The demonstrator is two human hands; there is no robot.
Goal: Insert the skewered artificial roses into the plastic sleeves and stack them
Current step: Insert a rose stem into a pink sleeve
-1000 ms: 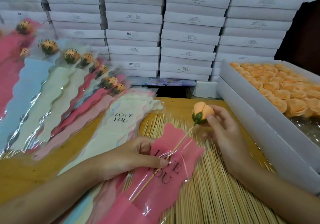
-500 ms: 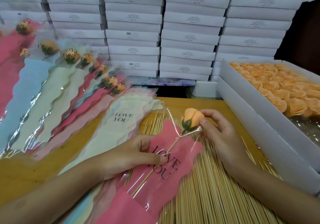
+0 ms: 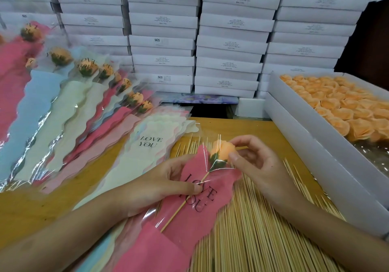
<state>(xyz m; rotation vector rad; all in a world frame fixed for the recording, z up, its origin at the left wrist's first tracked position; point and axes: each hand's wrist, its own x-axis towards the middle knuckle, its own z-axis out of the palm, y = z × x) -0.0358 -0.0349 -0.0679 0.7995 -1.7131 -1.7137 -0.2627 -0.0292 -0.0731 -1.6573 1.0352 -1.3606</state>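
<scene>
An orange artificial rose [image 3: 221, 151] on a bamboo skewer [image 3: 183, 204] lies partly inside a pink plastic sleeve [image 3: 195, 212] printed "LOVE YOU". My right hand [image 3: 255, 164] pinches the rose head at the sleeve's clear mouth. My left hand [image 3: 160, 185] pinches the sleeve's left edge near the lettering, holding it down on the bamboo sticks. The skewer's tip reaches the pink lower pocket. A fanned stack of finished sleeved roses [image 3: 88, 95] lies at the left.
A pile of empty sleeves [image 3: 145, 156] lies beside my left hand. Loose bamboo skewers [image 3: 259, 229] cover the wooden table [image 3: 231, 128]. A white box of orange rose heads [image 3: 345, 107] stands at the right. Stacked white boxes [image 3: 210, 40] wall the back.
My right hand has pushed the rose down and left, so the skewer slid deeper and the head now sits at the sleeve's mouth. My left hand stayed on the sleeve.
</scene>
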